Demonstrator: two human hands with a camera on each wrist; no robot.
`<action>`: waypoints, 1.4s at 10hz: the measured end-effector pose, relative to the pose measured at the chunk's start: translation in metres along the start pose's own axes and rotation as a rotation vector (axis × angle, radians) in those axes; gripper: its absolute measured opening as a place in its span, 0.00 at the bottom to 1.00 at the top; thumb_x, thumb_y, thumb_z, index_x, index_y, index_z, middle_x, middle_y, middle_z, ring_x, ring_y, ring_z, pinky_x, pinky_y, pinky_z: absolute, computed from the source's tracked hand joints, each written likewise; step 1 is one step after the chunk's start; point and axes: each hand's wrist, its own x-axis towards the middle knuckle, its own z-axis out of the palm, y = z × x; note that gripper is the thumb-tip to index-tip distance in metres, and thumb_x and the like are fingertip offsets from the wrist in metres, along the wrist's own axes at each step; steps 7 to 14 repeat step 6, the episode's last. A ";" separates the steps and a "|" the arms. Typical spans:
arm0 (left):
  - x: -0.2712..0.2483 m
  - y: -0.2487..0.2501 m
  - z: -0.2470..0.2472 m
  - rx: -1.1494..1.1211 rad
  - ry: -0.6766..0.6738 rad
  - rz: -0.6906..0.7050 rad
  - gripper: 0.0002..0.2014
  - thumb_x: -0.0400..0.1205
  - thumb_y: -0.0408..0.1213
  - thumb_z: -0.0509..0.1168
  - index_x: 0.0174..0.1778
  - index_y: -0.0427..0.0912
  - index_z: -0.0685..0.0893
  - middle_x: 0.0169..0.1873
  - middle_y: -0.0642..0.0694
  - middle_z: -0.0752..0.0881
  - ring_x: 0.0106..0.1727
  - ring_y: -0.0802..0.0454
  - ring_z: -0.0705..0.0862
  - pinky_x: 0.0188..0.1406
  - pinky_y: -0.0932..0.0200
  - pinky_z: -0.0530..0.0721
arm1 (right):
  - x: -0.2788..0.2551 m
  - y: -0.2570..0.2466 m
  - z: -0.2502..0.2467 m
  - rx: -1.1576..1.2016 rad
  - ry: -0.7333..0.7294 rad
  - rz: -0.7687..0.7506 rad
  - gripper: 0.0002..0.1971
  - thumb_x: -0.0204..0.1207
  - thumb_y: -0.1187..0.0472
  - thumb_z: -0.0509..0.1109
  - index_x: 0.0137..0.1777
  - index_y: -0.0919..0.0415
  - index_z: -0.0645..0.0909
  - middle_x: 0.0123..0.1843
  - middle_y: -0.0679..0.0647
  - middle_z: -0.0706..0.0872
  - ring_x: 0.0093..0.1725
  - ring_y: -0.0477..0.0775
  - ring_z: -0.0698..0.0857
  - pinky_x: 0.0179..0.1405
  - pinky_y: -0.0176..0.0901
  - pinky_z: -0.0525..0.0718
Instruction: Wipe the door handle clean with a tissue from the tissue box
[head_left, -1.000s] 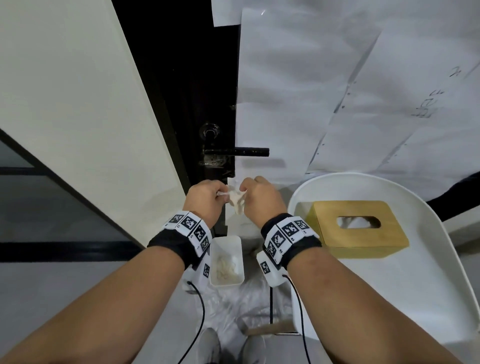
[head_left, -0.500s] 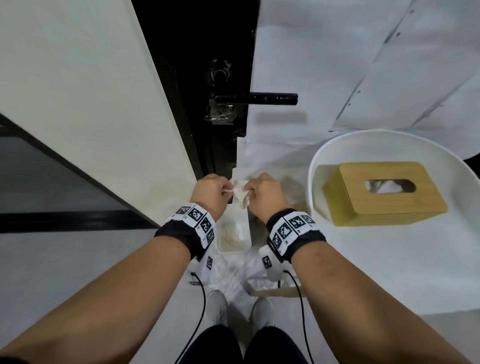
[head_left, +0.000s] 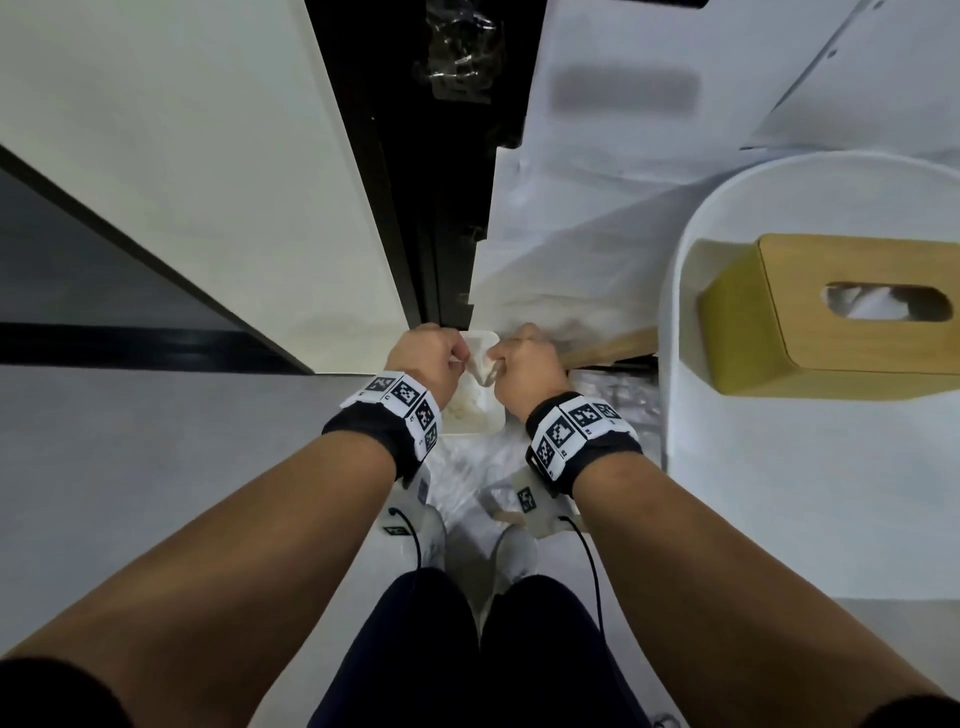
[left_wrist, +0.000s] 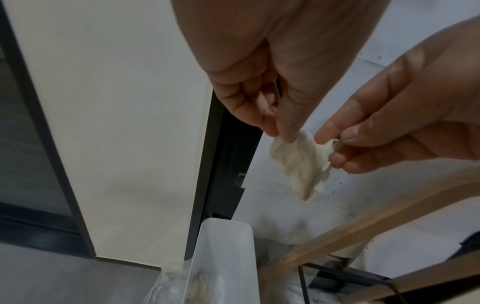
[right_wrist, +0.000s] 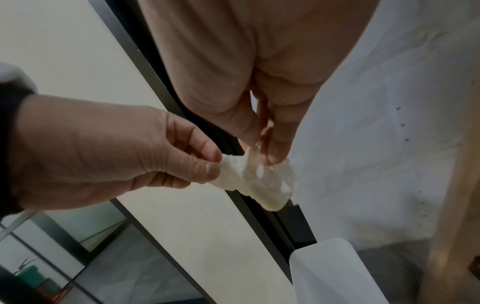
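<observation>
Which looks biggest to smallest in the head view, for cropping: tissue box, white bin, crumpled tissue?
1. Tissue box, though partly cut off by the frame edge.
2. White bin, partly hidden by both hands and farther from the camera.
3. Crumpled tissue, clearly smallest.

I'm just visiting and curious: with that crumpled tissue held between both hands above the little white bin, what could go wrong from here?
The tissue is only pinched at its edges by the left hand and right hand, so it might tear. If let go off-centre, it could miss the narrow bin and land on the floor.
</observation>
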 end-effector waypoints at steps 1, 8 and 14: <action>0.004 -0.006 0.010 0.007 -0.012 -0.012 0.08 0.79 0.32 0.64 0.46 0.45 0.88 0.53 0.44 0.84 0.51 0.44 0.85 0.54 0.55 0.83 | 0.003 0.005 0.008 -0.008 -0.031 0.018 0.16 0.76 0.70 0.62 0.61 0.65 0.84 0.66 0.63 0.73 0.58 0.61 0.81 0.60 0.34 0.73; 0.015 -0.015 0.019 0.061 -0.139 -0.133 0.21 0.82 0.28 0.59 0.71 0.48 0.77 0.66 0.46 0.79 0.63 0.47 0.80 0.59 0.59 0.78 | 0.010 0.019 0.029 0.074 -0.062 0.087 0.22 0.75 0.73 0.62 0.68 0.60 0.79 0.72 0.60 0.72 0.68 0.57 0.78 0.68 0.37 0.72; 0.015 -0.015 0.019 0.061 -0.139 -0.133 0.21 0.82 0.28 0.59 0.71 0.48 0.77 0.66 0.46 0.79 0.63 0.47 0.80 0.59 0.59 0.78 | 0.010 0.019 0.029 0.074 -0.062 0.087 0.22 0.75 0.73 0.62 0.68 0.60 0.79 0.72 0.60 0.72 0.68 0.57 0.78 0.68 0.37 0.72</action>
